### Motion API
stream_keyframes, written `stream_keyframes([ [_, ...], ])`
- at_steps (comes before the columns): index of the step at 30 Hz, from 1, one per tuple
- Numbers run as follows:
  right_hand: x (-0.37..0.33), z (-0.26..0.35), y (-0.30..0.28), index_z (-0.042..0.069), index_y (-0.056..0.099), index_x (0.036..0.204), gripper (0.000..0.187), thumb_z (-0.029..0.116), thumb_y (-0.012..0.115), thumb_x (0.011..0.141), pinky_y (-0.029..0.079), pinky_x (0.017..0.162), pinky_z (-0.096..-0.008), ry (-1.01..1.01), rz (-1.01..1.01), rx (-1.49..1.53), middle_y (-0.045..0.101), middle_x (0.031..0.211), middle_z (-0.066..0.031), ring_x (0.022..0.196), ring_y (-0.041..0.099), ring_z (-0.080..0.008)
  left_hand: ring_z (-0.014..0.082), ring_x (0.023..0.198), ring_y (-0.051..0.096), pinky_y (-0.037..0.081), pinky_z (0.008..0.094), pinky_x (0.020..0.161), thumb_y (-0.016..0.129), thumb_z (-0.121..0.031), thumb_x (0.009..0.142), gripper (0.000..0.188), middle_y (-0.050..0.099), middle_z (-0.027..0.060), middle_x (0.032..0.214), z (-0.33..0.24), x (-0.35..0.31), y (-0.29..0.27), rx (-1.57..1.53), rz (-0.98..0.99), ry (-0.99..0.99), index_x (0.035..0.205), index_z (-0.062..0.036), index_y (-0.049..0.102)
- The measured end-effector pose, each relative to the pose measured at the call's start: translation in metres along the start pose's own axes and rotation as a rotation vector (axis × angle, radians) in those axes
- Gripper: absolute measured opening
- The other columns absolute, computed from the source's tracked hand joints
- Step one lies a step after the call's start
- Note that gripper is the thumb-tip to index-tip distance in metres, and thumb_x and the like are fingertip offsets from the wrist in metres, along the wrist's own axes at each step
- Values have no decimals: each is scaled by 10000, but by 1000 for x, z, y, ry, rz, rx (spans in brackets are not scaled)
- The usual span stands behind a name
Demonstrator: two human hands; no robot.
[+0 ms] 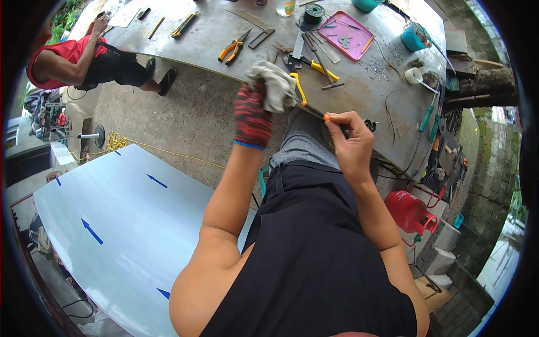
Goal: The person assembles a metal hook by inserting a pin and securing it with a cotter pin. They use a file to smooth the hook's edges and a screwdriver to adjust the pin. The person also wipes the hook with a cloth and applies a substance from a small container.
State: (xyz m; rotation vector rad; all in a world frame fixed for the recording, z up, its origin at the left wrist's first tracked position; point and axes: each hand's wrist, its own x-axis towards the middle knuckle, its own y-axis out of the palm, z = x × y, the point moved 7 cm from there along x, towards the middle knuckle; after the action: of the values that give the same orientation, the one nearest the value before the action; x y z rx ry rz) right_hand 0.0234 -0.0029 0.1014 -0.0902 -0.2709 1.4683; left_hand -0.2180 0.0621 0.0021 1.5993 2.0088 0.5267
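Note:
My left hand, in a red and black knitted glove, is closed on a crumpled greyish-white cloth at the table's near edge. My bare right hand pinches the orange end of a slim dark-handled tool. That tool points up and left toward the cloth, where its far end is hidden, so I cannot tell its exact kind. Just beyond lie yellow-handled snips, partly covered by the cloth. Orange and black pliers rest farther left on the metal table.
A pink tray, a wire spool and a teal bucket stand at the far right. A red gas cylinder is right of me. A large pale sheet lies left. Another person stands at the far left.

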Motion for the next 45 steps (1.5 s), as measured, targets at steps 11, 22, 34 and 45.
stream_keyframes([
  [11,-10,-4,-38,-32,696,1057,104,-10,718,957,495,746,-194,160,-119,263,732,976,-43,847,628,-47,72,925,615,495,246,842,671,-365,1030,403,704,9,1068,-1,-13,26,325,29,-125,1247,-26,668],
  [22,-20,-8,-19,-16,710,1054,117,4,732,941,521,814,-228,191,-8,103,740,946,-34,866,658,-72,77,847,626,516,246,766,709,-287,1006,306,703,12,975,9,-42,65,235,55,-171,1161,-24,694],
  [34,-21,-18,-61,-31,706,1073,123,13,722,959,524,759,-223,236,-123,207,700,952,-37,824,635,-77,153,1024,658,544,306,886,679,-324,1014,401,692,76,1189,-10,11,9,113,-95,-189,1285,-29,649],
  [45,-22,-24,-71,-49,691,1125,181,87,681,1005,550,720,-246,360,-117,410,742,1007,-116,741,654,-111,221,995,689,534,369,891,655,-401,994,463,726,143,1105,-121,181,-57,1056,-319,413,1213,7,676],
])
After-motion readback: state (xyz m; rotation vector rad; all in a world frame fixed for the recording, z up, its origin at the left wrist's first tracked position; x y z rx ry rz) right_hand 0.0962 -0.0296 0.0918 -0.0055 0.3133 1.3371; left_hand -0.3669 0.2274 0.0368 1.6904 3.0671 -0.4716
